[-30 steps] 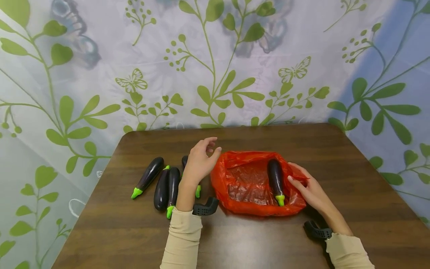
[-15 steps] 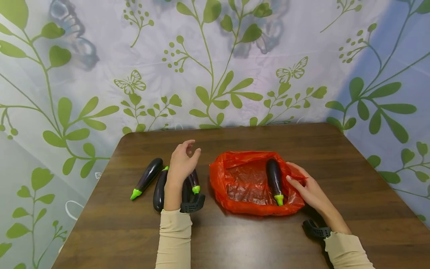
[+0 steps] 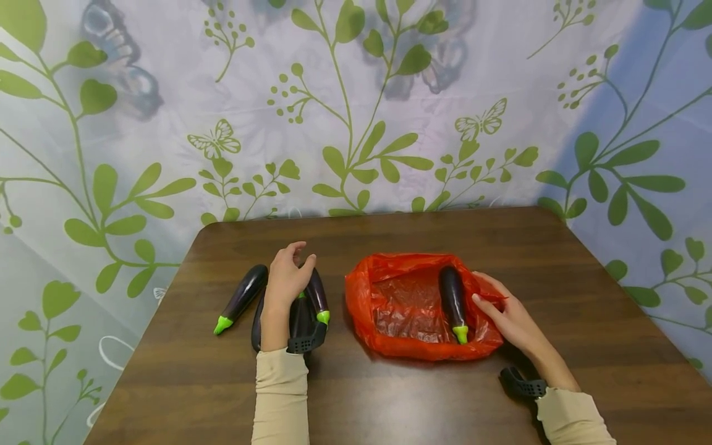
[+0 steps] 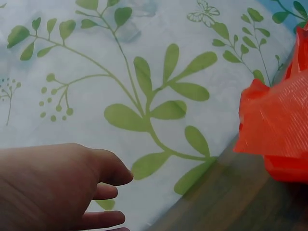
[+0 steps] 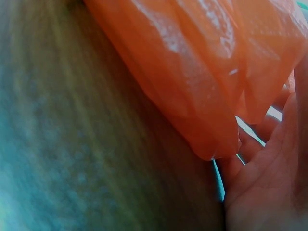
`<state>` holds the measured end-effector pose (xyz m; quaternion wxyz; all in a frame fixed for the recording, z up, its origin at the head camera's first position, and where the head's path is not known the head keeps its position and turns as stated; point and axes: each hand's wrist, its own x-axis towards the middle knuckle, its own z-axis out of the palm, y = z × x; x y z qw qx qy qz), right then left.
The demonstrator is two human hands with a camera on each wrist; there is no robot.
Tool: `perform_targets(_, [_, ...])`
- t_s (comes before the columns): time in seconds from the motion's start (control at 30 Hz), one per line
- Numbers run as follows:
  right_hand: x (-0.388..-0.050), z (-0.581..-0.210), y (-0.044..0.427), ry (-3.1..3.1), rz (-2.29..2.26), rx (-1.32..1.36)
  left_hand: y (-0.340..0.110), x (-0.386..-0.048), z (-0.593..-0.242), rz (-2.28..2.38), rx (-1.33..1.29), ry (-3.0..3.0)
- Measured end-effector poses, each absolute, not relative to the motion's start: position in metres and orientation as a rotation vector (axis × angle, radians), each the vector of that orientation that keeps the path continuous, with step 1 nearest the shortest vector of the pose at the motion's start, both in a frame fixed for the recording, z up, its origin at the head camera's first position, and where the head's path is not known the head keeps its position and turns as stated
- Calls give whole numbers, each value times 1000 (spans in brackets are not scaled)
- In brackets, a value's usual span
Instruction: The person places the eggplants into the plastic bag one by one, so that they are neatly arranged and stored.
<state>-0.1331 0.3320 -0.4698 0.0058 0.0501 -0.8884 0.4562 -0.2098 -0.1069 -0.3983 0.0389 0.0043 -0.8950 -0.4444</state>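
My left hand [image 3: 287, 281] hovers over the eggplants on the left side, fingers loosely bent and holding nothing; the left wrist view also shows no object in this hand [image 4: 62, 187]. An eggplant [image 3: 243, 298] with a bright green stem lies to its left. Another eggplant [image 3: 316, 292] shows just right of the hand, and others beneath the hand and wrist are partly hidden. At the right, my right hand [image 3: 514, 318] pinches the side of an open red plastic bag [image 3: 361, 296], thumb over its edge. Inside the bag lies one eggplant [image 3: 453, 300], stem toward me.
Everything rests on a brown wooden table [image 3: 411, 402]. Behind it hangs a pale cloth [image 3: 250, 62] printed with green leaves and butterflies. A black wrist camera [image 3: 308, 340] sits on the left wrist, close above the eggplants.
My left hand has moved left, from beside the bag to over the eggplants, and slightly nearer me. My right hand keeps its hold on the bag, with the eggplant inside unmoved.
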Motion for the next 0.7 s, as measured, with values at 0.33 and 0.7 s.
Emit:
perform_targets(0.33, [-134,-469,332,-2783,1450,147,-110,-214,-409,-1285,-31,-2798])
perform_targets(0.7, [-131,-471,332,-2778,1455,169,-115,-217,-423,-1157,-15,-2900])
